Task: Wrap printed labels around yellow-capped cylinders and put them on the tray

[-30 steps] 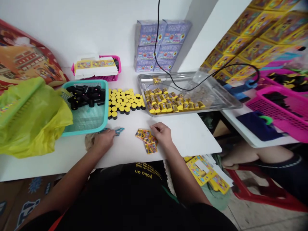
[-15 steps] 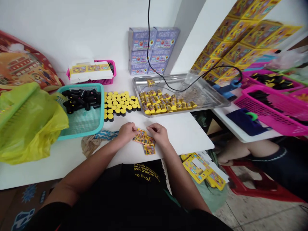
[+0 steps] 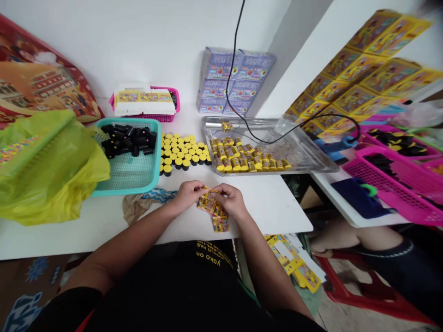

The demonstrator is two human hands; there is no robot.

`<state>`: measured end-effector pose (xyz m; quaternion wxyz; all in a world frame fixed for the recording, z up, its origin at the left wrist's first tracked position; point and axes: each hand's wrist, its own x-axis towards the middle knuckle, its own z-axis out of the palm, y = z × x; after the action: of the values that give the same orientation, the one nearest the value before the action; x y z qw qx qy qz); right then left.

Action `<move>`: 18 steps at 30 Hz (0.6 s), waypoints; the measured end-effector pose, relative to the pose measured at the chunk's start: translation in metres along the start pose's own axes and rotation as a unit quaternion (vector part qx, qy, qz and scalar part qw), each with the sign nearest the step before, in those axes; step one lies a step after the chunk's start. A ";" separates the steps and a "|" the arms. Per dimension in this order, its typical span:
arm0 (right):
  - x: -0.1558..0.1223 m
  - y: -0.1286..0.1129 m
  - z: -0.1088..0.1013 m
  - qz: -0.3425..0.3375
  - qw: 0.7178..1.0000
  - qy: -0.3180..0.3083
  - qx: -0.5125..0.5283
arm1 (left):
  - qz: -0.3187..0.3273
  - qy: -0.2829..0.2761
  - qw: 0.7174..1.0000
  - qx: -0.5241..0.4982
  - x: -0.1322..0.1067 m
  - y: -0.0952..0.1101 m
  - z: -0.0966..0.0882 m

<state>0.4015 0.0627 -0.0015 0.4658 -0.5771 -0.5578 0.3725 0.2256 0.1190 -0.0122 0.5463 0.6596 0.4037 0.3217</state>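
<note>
Over the table's front part, my left hand pinches one end of a small yellow printed label. The fingers of my right hand are closed on its other end. Beneath my hands lie several more printed labels in a loose pile, partly hidden by the fingers. Farther back stand rows of short black jars with yellow lids. To their right, a metal tray bears several jars wrapped in printed labels.
A turquoise basket with black containers stands at left, beside a yellow plastic bag. A cloth lies near my left forearm. A black cable hangs over the tray. Pink baskets and another person's leg are at right.
My right hand has moved in toward the left, and both hands now meet at one label. The camera view has shifted slightly, so the scene sits farther right.
</note>
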 end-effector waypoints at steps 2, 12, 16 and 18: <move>0.004 0.001 0.000 0.010 1.000 0.002 0.004 | 0.012 -0.003 1.000 0.025 0.001 0.001 -0.002; 0.011 0.002 -0.016 -0.090 0.949 0.009 -0.303 | 0.006 0.101 0.995 0.022 0.004 0.008 -0.014; 0.032 -0.023 -0.010 -0.161 0.932 0.121 -0.301 | -0.026 0.091 0.996 0.003 0.005 0.006 -0.009; 0.051 -0.037 0.004 -0.183 0.928 0.102 -0.308 | -0.038 0.082 0.996 -0.009 0.006 0.002 -0.008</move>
<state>0.3916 0.1112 0.0377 0.3800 -0.6146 -0.6907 0.0300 0.2223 0.1274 -0.0085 0.5294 0.6101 0.4691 0.3572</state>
